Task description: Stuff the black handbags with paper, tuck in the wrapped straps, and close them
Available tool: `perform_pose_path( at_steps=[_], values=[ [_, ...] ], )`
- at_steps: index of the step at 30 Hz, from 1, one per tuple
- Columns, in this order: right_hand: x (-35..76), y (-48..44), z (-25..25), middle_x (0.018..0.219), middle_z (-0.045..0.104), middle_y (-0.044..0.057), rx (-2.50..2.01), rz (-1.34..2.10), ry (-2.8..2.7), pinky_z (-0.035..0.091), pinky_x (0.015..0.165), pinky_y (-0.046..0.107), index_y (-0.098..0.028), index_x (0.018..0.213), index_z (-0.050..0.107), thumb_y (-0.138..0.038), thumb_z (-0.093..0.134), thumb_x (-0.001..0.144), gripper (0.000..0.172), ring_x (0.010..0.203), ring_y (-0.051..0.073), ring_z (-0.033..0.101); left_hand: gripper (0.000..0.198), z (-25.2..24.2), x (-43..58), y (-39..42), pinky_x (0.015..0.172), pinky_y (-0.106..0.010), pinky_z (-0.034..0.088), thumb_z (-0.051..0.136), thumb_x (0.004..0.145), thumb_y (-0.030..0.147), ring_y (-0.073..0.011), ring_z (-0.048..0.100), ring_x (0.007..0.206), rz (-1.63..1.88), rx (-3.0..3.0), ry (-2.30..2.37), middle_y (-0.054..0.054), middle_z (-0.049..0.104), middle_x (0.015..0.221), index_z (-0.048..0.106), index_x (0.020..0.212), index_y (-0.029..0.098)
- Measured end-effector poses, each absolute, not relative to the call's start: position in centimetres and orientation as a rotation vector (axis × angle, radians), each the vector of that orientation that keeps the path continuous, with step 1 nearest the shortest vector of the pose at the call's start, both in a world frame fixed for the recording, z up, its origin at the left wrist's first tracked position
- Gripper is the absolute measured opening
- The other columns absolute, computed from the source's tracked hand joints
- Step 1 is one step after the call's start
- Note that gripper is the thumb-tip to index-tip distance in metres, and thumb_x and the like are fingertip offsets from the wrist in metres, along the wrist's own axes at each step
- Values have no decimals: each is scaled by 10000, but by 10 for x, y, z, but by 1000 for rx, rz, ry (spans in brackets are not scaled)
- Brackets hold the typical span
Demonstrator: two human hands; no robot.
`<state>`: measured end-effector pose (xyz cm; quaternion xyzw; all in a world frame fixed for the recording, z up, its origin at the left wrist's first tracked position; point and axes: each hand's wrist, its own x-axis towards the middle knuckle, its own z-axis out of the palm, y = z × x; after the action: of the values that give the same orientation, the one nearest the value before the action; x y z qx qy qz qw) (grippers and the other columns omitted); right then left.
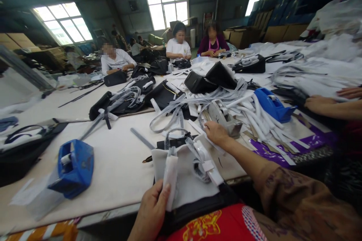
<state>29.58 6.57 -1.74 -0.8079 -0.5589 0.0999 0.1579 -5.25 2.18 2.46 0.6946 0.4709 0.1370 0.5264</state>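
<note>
My left hand is closed around a bag handle wrapped in white foam, thumb on its front. The handle lies over a sheet of white foam on a black bag at the table's near edge. On the sheet's right side lies a second handle with white wrapping and a coiled, plastic-covered strap. Stretched forward, my right hand is beside a grey tape dispenser. Its fingers are curled together at the dispenser's left end; what they pinch is too small to make out.
A blue tape dispenser stands at the left, another blue dispenser at the right. White foam strips and black bags are heaped ahead. A co-worker's hands are at the right; several people sit across the table.
</note>
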Motion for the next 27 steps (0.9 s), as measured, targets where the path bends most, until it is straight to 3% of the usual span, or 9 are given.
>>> perform_pose_path(
  at_steps=[7,14,21,27],
  values=[
    [290,58,-27,1046,679,201,-2358,360,-1745,442,808,321,-106,934,715,-251,559,862,225,936,267,654,552,25,-49,24,734,-276,450,438,918,594,-238,576,848,298,1667,1143,-51,653,840,687,1071,126],
    [309,62,-31,1009,737,90,-2279,423,-1734,427,810,265,-184,966,749,-333,567,868,254,950,209,648,561,26,-48,22,715,-281,440,436,914,602,-231,563,821,295,1664,1160,-57,658,845,685,1054,119],
    [305,54,-29,929,740,124,-2285,342,-1598,413,780,282,-137,863,739,-281,499,895,283,897,222,648,556,27,-47,23,701,-280,441,439,911,602,-230,558,806,295,1673,1157,-53,648,820,691,1027,120],
    [308,53,-22,858,744,49,-2217,425,-1610,432,727,236,-165,872,739,-295,498,914,277,832,176,655,554,30,-47,22,708,-277,456,463,902,599,-236,578,816,322,1657,1147,-57,673,833,707,1044,121]
  ],
)
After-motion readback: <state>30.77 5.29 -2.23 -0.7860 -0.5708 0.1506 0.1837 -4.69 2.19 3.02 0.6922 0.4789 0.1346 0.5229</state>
